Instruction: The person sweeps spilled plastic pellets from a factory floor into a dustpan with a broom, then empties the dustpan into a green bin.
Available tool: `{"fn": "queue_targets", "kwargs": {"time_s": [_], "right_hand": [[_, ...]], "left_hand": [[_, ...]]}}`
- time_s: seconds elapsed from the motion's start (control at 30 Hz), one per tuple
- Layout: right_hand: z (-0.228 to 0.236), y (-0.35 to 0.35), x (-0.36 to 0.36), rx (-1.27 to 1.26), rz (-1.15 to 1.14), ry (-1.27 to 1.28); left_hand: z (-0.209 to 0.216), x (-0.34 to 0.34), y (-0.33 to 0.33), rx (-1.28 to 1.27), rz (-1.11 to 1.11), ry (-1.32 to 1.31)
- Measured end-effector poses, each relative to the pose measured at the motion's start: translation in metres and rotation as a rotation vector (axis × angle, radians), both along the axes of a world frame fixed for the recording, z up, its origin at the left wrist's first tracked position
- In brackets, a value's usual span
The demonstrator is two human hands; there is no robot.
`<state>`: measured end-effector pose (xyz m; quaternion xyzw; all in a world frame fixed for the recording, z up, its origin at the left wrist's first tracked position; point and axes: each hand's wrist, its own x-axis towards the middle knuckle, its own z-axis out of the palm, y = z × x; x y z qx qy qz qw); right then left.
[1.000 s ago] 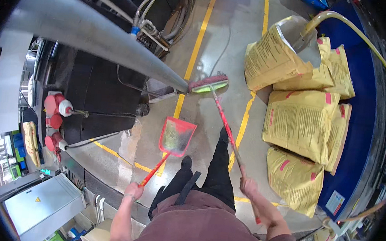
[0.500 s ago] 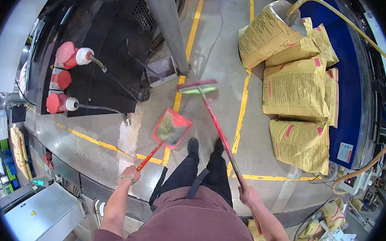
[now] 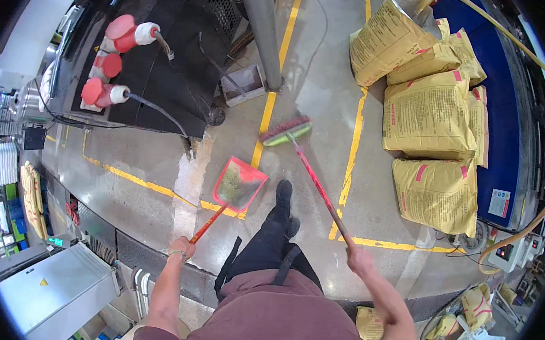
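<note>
My left hand (image 3: 182,247) is wrapped round the orange-red handle of a red dustpan (image 3: 240,183). Greenish-grey dirt or wear covers the pan's middle; I cannot tell which. It is just above or on the grey floor, left of my feet. My right hand (image 3: 359,262) grips the end of a long-handled broom (image 3: 315,179) with a red and brown stick. Its green head with dark reddish bristles (image 3: 286,131) lies ahead of the dustpan, over the yellow floor line, apart from the pan.
Several yellow paper sacks (image 3: 431,115) stand by a blue container (image 3: 499,141) on the right; a hose enters the top one. At left is a black cabinet (image 3: 158,86) with red plugs (image 3: 121,33). A grey post (image 3: 263,36) and an open box (image 3: 244,84) stand ahead.
The broom head has tilted and lies slightly nearer the dustpan. My feet have shifted in a step, and the view has moved a little. Both hands keep their grips.
</note>
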<state>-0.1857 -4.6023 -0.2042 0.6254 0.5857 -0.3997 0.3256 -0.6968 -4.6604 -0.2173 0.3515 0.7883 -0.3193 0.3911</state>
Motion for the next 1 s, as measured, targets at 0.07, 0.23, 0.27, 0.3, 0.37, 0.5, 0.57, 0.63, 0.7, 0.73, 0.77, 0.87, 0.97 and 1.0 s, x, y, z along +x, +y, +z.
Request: {"fn": "queue_targets", "kwargs": {"time_s": [0.07, 0.23, 0.27, 0.3, 0.37, 0.5, 0.57, 0.63, 0.7, 0.73, 0.77, 0.87, 0.97, 1.0], "right_hand": [[0.02, -0.016, 0.023, 0.048, 0.018, 0.047], [0.009, -0.017, 0.006, 0.13, 0.03, 0.184], [-0.004, -0.007, -0.012, 0.109, 0.05, 0.173], [-0.018, 0.003, -0.036, 0.178, 0.028, 0.221], [-0.046, 0.026, -0.082, 0.245, 0.101, 0.245], [-0.09, 0.025, -0.134, 0.276, 0.122, 0.214], [-0.09, 0.0, -0.092, 0.248, 0.117, 0.185], [-0.073, -0.033, -0.037, 0.338, 0.189, 0.121], [-0.05, -0.059, 0.01, 0.249, 0.161, 0.046], [-0.035, -0.073, 0.028, 0.175, 0.134, 0.007], [-0.02, -0.086, 0.043, 0.1, 0.1, -0.037], [0.011, -0.108, 0.065, 0.062, 0.015, -0.04], [0.022, -0.121, 0.061, 0.266, -0.24, 0.115], [0.022, -0.121, 0.058, 0.217, -0.261, 0.135]], "left_hand": [[0.002, 0.004, -0.026, 0.023, 0.058, 0.023], [0.006, 0.011, -0.072, 0.059, 0.083, 0.038], [0.007, 0.011, -0.08, 0.06, 0.102, 0.044], [0.006, 0.011, -0.086, 0.05, 0.113, 0.056], [0.007, 0.006, -0.095, 0.037, 0.167, 0.028], [0.006, -0.003, -0.115, 0.164, 0.134, 0.09], [0.004, -0.008, -0.117, 0.203, 0.122, 0.083], [0.004, -0.011, -0.113, 0.231, 0.107, 0.088], [0.006, -0.012, -0.099, 0.04, 0.062, 0.031], [0.008, -0.01, -0.093, 0.02, 0.065, 0.015], [0.009, -0.007, -0.085, 0.071, 0.07, 0.004], [0.011, 0.008, -0.054, 0.125, 0.013, -0.063], [0.013, 0.027, -0.025, 0.108, -0.09, -0.111], [0.012, 0.033, -0.016, 0.101, -0.122, -0.116]]}}
